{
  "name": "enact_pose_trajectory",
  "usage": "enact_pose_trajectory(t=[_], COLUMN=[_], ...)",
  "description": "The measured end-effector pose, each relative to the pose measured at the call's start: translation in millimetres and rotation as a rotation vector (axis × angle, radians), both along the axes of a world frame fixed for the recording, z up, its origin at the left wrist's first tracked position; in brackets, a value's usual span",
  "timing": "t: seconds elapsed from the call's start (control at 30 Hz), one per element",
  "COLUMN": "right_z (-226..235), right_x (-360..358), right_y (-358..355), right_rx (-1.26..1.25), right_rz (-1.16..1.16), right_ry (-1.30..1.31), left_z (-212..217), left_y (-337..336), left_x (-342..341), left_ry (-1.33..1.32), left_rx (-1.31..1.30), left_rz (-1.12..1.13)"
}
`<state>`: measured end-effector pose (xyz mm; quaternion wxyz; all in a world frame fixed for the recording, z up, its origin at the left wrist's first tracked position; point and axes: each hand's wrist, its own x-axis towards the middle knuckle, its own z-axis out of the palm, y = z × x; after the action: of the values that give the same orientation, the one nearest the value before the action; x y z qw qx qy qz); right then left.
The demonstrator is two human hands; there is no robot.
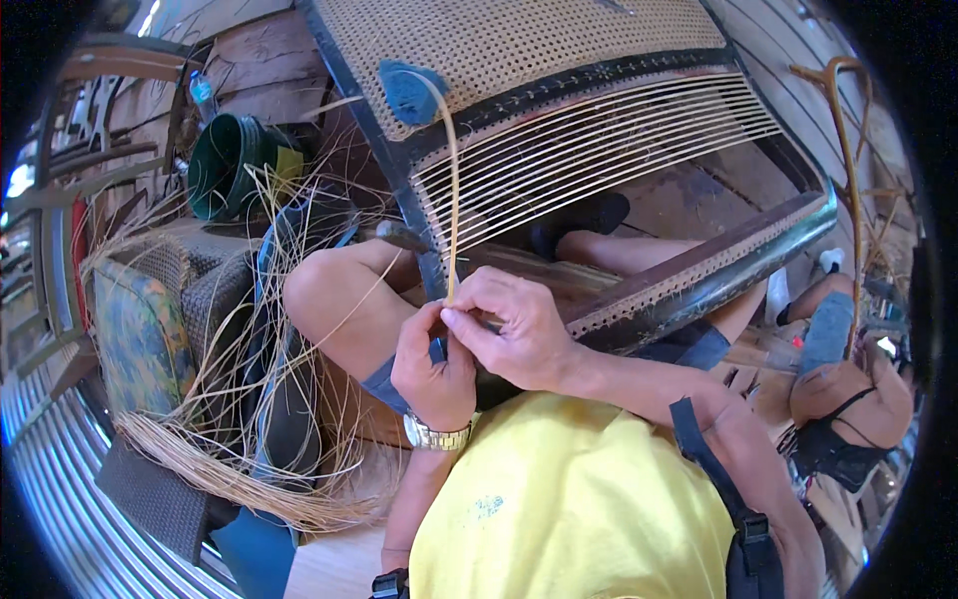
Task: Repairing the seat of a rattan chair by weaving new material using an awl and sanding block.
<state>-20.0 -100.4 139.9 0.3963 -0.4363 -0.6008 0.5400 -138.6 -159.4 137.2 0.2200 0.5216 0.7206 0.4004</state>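
A pale cane strand curves down from a crumpled blue cloth or sponge to my fingertips. My left hand, with a metal-banded watch on the wrist, pinches its lower end. Pressed against it from the right, my right hand is also closed on the strand tip between thumb and fingers. Behind the hands, a dark wooden chair frame leans across my legs. Parallel cane strands span its opening, below a panel of finished cane weave. Exactly how the fingertips meet is hidden.
Loose cane strands lie in a tangled bundle at my left, by a camouflage-patterned cushion. A green bucket and a plastic bottle stand behind. Another person sits at the right, near a bent wooden frame.
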Motion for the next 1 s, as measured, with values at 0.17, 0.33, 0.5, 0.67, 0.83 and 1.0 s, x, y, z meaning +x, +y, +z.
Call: enact_pose_trajectory(t=[0.17, 0.33, 0.5, 0.67, 0.83, 1.0], right_z=[3, 6, -1, -5, -6, -2], right_x=[40, 140, 179, 173, 174, 173], right_y=[0, 23, 37, 41, 42, 47], right_rx=[0.143, 0.256, 0.151, 0.177, 0.18, 0.099], right_rz=[0.135, 0.205, 0.168, 0.138, 0.107, 0.178], right_ry=[-0.29, -0.828, -0.983, -0.923, -0.888, -0.922], left_z=[-7, -28, -48, -61, -63, -62], left_y=[8, 28, 38, 41, 40, 41], left_x=[-12, -40, -46, -39, -33, -34], left_ry=[0.101, -0.558, -0.583, -0.43, -0.142, -0.121], left_rx=[-0.066, -0.296, -0.401, -0.276, -0.107, -0.187], left_rz=[-0.069, 0.241, 0.262, 0.25, 0.139, 0.12])
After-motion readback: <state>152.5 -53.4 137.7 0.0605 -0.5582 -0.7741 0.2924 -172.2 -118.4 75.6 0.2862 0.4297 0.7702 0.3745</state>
